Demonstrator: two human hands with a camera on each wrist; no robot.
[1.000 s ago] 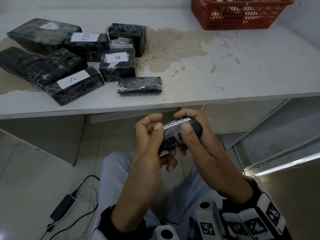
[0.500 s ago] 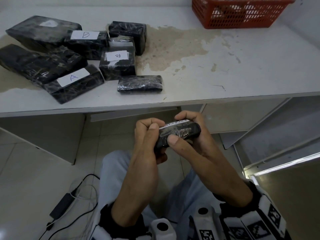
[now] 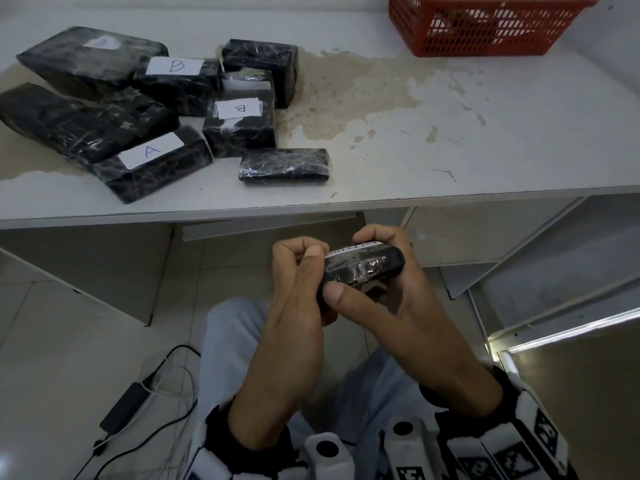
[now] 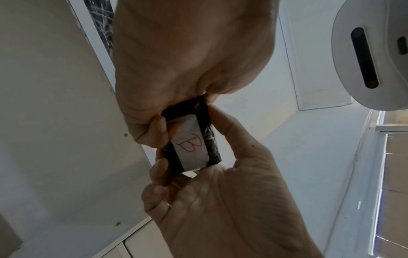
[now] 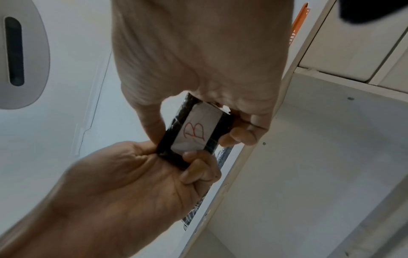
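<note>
1. Both hands hold a small black wrapped packet (image 3: 363,268) in the air above the person's lap, just on the near side of the white table's (image 3: 485,150) front edge.
2. The left hand (image 3: 298,282) is clamped on the packet's left end with its fingers curled. The right hand (image 3: 391,296) grips the right end, thumb across the near face.
3. From the wrist views, a white label (image 4: 190,144) marked "B" shows on the packet's underside.
4. Black parcels (image 3: 166,174) lie on the table's left, and a red basket (image 3: 485,29) stands at the far right.

White stained table (image 3: 485,150) carries black wrapped packages (image 3: 284,166) and 1 red basket (image 3: 485,32).

Parcels (image 3: 86,123) left, basket (image 3: 485,32) right on table (image 3: 485,150); packet (image 3: 363,268) before.
</note>
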